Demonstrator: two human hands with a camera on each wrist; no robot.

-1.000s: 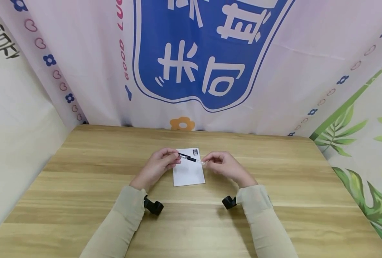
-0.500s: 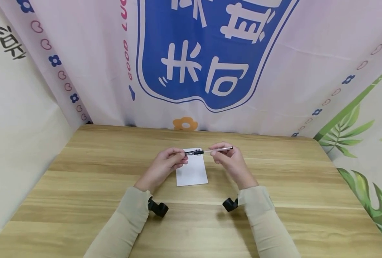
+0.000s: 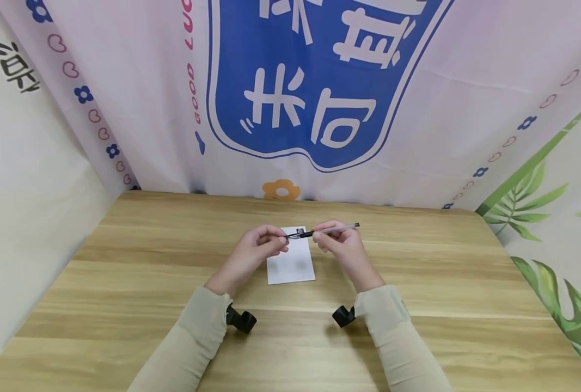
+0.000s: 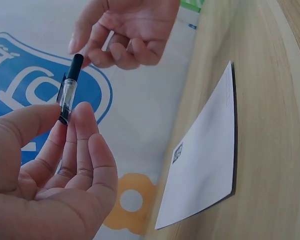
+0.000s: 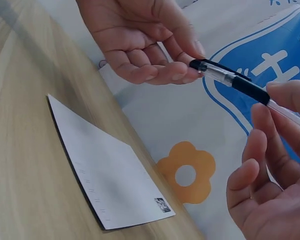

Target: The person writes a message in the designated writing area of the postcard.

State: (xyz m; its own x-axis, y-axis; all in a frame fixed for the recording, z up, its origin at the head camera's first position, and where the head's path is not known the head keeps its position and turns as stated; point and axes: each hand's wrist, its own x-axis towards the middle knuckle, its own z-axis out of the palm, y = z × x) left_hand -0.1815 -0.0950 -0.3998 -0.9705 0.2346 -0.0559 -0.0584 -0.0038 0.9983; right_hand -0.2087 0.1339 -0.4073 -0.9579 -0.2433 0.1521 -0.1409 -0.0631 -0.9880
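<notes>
One pen [image 5: 249, 89] in the grip of left hand [image 3: 255, 247] and right hand [image 3: 345, 246], above paper [image 3: 291, 265]

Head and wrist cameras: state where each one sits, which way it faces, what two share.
Head: worn on the head, facing forward and down at the table, white paper and pen; left hand, right hand and sleeves show.
Left wrist: worn there, facing the pen; left hand near, right hand beyond.
Right wrist: worn there, facing the pen; right hand near, left hand beyond.
Both wrist views share the pen, white paper and orange flower on the cloth.
</notes>
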